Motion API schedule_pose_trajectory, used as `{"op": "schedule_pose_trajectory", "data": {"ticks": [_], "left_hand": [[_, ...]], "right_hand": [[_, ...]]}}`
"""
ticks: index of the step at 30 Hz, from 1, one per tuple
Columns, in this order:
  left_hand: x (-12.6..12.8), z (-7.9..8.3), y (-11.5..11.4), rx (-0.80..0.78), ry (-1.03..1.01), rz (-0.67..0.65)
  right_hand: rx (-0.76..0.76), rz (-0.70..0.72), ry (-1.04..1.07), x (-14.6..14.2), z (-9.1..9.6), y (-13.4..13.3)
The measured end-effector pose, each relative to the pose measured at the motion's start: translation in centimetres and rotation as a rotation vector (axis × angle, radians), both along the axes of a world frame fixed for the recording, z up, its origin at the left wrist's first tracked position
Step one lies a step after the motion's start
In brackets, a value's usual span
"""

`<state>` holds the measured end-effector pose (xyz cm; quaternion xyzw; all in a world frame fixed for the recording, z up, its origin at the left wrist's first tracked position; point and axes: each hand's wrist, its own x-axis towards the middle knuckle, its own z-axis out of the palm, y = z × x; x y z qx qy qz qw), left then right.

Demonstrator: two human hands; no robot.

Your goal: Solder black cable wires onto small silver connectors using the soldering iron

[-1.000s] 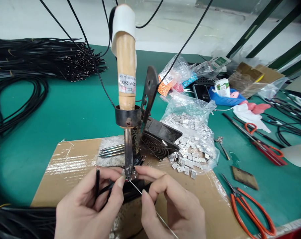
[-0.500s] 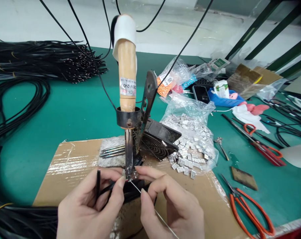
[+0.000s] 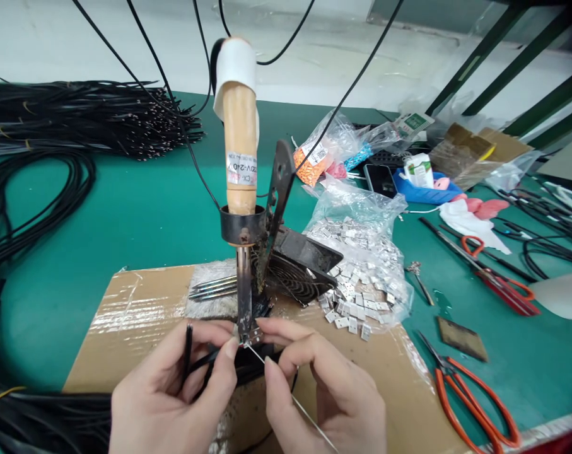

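Observation:
A soldering iron (image 3: 240, 142) with a wooden handle stands tip-down in a black metal bracket (image 3: 277, 195). Just left of its tip, my left hand (image 3: 172, 384) is closed on a black cable (image 3: 188, 350), thumb and forefinger pinched at the cable's end. My right hand (image 3: 330, 381) grips a thin silvery solder wire (image 3: 310, 417) between thumb and fingers. The wire's far end meets the iron's tip, close to my left fingertips. Small metal bits show behind the tip, and the exact joint is partly hidden by my fingers.
Cardboard (image 3: 139, 309) lies under my hands on the green table. A black fan (image 3: 295, 265) and a bag of small metal connectors (image 3: 361, 277) sit behind. Orange-handled scissors (image 3: 475, 397) lie at right. Black cable bundles (image 3: 77, 120) fill the left.
The hands, cable and solder wire stay at the iron's tip with hardly any movement. The whole view has shifted very slightly.

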<state>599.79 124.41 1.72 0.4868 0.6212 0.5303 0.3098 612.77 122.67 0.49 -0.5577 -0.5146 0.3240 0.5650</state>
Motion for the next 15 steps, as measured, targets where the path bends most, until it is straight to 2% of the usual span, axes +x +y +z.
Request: {"op": "schedule_pose_trajectory", "data": {"ticks": [15], "left_hand": [[-0.19, -0.19, -0.46, -0.001, 0.024, -0.001]], "right_hand": [[0.022, -0.036, -0.024, -0.51, -0.20, -0.05]]}}
